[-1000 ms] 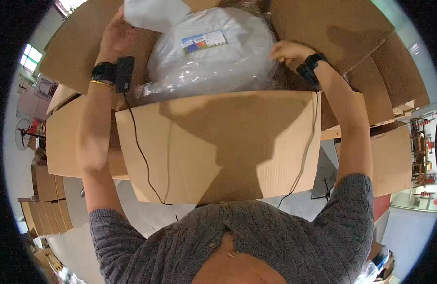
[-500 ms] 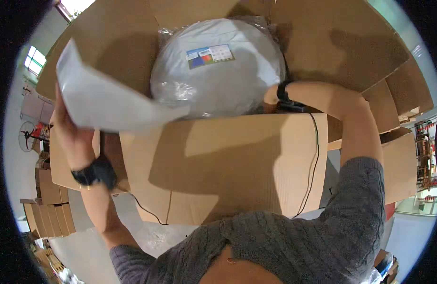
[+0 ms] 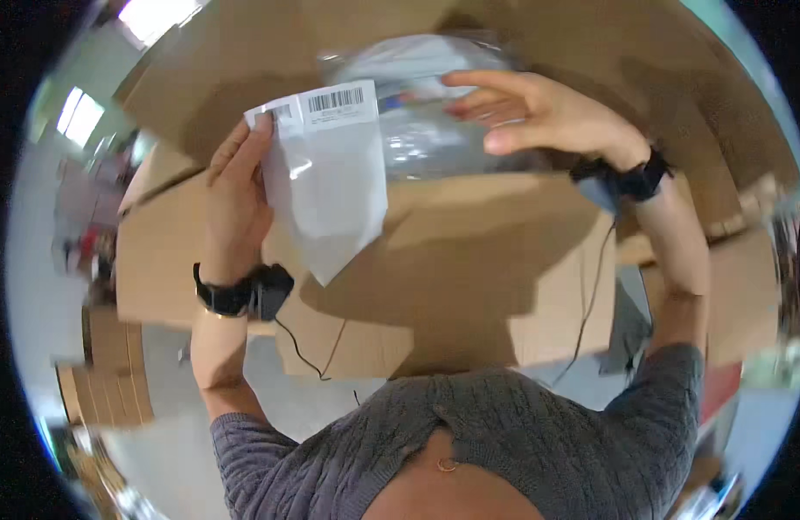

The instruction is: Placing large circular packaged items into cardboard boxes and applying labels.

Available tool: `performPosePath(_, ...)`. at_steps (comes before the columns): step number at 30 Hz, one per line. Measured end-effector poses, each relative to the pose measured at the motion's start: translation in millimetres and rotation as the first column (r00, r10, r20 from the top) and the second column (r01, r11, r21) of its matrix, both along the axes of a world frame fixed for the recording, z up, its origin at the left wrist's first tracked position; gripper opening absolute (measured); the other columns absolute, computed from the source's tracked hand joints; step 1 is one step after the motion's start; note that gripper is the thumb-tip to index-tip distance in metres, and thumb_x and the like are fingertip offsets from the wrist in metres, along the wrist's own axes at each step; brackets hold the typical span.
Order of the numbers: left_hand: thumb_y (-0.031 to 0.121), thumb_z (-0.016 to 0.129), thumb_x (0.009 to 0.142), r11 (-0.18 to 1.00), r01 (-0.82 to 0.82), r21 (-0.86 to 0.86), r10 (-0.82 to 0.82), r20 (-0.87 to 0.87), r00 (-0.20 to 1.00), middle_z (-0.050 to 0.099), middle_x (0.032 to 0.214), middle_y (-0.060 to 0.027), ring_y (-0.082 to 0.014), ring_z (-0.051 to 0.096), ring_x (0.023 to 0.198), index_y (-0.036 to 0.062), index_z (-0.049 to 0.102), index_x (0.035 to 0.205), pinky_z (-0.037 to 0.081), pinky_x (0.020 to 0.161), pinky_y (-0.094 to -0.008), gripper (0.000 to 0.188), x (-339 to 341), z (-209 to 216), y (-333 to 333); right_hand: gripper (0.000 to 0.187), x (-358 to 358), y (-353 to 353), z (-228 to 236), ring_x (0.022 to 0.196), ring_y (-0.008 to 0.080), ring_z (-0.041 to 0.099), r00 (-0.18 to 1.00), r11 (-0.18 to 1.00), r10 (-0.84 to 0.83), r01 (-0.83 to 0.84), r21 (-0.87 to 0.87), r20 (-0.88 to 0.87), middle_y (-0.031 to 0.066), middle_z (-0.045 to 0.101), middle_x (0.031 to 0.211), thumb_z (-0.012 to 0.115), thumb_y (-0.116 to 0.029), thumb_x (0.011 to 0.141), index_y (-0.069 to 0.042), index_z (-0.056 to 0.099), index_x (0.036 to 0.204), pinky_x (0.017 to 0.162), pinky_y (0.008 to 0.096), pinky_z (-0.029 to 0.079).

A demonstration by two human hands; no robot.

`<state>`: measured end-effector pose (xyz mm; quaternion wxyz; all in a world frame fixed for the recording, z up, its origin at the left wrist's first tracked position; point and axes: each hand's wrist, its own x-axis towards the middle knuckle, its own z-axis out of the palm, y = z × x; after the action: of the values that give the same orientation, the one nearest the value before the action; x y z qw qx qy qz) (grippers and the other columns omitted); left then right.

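Note:
My left hand (image 3: 241, 186) pinches the upper left corner of a white plastic packet (image 3: 326, 182), its thumb on the front. Barcode labels run along the packet's top edge, and its lower end hangs in a point. My right hand (image 3: 547, 117) is raised to the right of the packet, fingers apart and nothing in it. Behind both lies a round, white, plastic-wrapped bundle (image 3: 452, 143) inside a large open cardboard box (image 3: 270, 52). The packet and my right hand cover part of the bundle and its coloured label.
The box's near flap (image 3: 469, 286) folds down toward me. Each wrist wears a black strapped device with a thin cable (image 3: 582, 321) trailing over the cardboard. Folded cartons (image 3: 114, 381) stand on the floor at the left. More cardboard (image 3: 721, 303) is at the right.
My left hand has brought the packet rightward, and its labelled face now shows. My right hand has come up out of the box, off the bundle's near right side.

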<state>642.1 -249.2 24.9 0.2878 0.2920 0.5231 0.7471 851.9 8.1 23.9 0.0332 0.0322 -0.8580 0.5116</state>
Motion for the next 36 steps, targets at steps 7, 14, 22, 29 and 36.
performPosePath(7, 0.01, 0.055, 0.094, 0.712, 0.654, 0.258, -0.633, -0.169, 0.756, 0.066, 0.105, -0.008, -0.0127, 0.061, 0.098, -0.0031, 0.061, 0.111, 0.048, 0.086, -0.0275, 0.022, 53.5, 39.9, 72.1, 0.076, 79.4, -134.1, 29.2, 0.112, 0.017, 0.055, 0.792, 0.735, -0.549, 0.305, -0.606, -0.267, 0.0067, 0.058, 0.123, 0.083, -0.02, 0.071, 0.0, 0.044, 0.134, 0.099, 0.0343, 0.042)
performPosePath(14, 0.01, 0.063, 0.09, 0.422, 0.899, -0.116, -0.843, -0.416, 0.342, 0.067, 0.103, -0.007, -0.0106, 0.062, 0.092, -0.002, 0.061, 0.112, 0.05, 0.082, -0.025, 0.025, 101.5, 101.2, 71.8, 0.025, 116.5, -214.7, 68.3, 0.089, 0.0096, 0.063, 0.224, 0.392, -0.917, 0.655, -0.646, -0.329, 0.0055, 0.068, 0.098, 0.066, -0.01, 0.088, 0.002, 0.061, 0.109, 0.082, 0.0253, 0.05)
performPosePath(22, 0.01, 0.066, 0.086, 0.024, 0.896, -0.443, -0.836, -0.5, -0.225, 0.066, 0.081, -0.0016, -0.005, 0.057, 0.073, -0.0024, 0.067, 0.101, 0.047, 0.064, -0.0211, 0.019, 211.9, 150.6, 44.6, 0.029, 203.8, -330.1, 117.1, 0.109, 0.0276, 0.056, 0.012, -0.525, -0.404, 0.816, 0.242, -0.915, 0.0116, 0.059, 0.117, 0.075, -0.017, 0.073, -0.013, 0.067, 0.1, 0.099, 0.0478, 0.038)
performPosePath(29, 0.007, 0.063, 0.088, -0.46, 0.791, -0.403, -0.751, -0.299, -0.589, 0.067, 0.086, -0.0018, -0.0042, 0.056, 0.076, -0.0041, 0.066, 0.103, 0.045, 0.065, -0.0189, 0.019, 366.5, 156.1, -8.1, 0.029, 294.5, -446.5, 123.8, 0.105, 0.0202, 0.06, -0.243, -0.568, -0.674, 0.774, 0.28, -0.698, 0.0024, 0.065, 0.11, 0.075, -0.022, 0.077, -0.019, 0.067, 0.104, 0.11, 0.0571, 0.021)
performPosePath(36, 0.007, 0.063, 0.087, -0.593, 0.693, -0.411, -0.636, -0.29, -0.715, 0.067, 0.087, -0.0028, -0.0051, 0.057, 0.077, -0.0046, 0.065, 0.105, 0.046, 0.069, -0.0196, 0.021, 526.5, 142.6, -62.6, 0.044, 408.3, -529.8, 133.3, 0.097, 0.013, 0.06, -0.704, -0.652, -0.682, 0.708, -0.271, -0.198, 0.0035, 0.065, 0.098, 0.073, -0.01, 0.077, -0.006, 0.06, 0.119, 0.097, 0.0314, 0.042)
